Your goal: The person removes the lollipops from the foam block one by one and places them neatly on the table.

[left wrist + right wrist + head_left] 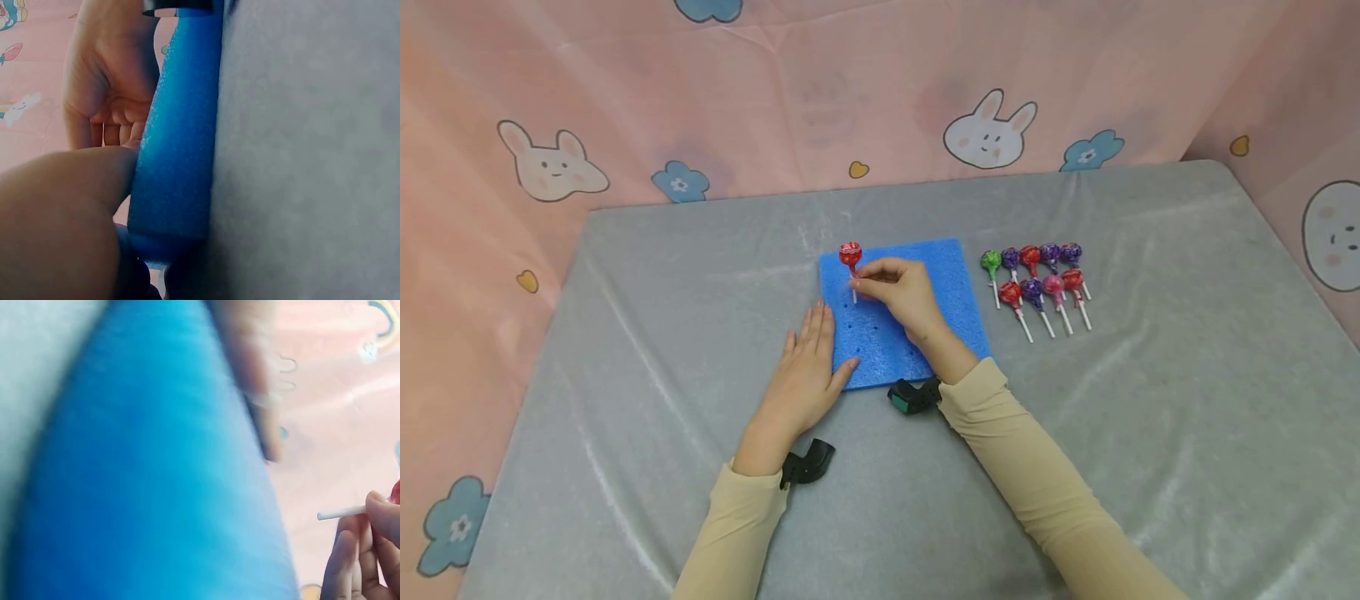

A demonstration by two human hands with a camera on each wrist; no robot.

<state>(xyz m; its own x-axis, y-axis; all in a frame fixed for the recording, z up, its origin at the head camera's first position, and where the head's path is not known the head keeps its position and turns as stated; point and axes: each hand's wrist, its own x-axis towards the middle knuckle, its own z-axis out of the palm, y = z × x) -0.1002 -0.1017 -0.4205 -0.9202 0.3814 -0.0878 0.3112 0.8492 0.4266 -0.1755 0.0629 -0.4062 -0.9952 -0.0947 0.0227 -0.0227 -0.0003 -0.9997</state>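
Observation:
My right hand (904, 293) pinches a red-wrapped lollipop (850, 253) by its stick between thumb and fingertips, head up, over the far left part of a blue foam board (955, 283). In the right wrist view the white stick (340, 513) pokes out below the fingers, its lower end bare and apart from the board. Small dark holes dot the board's surface. My left hand (805, 367) lies with straight fingers along the board's left edge, its thumb over the near left corner. The left wrist view shows the board's thick side (178, 156) beside that hand.
Right of the board, several wrapped lollipops lie in two rows, among them a green one (991, 262) and a pink one (1054, 286). A grey cloth (1150, 433) covers the table. Behind it hangs a pink curtain (895, 100) with printed rabbits.

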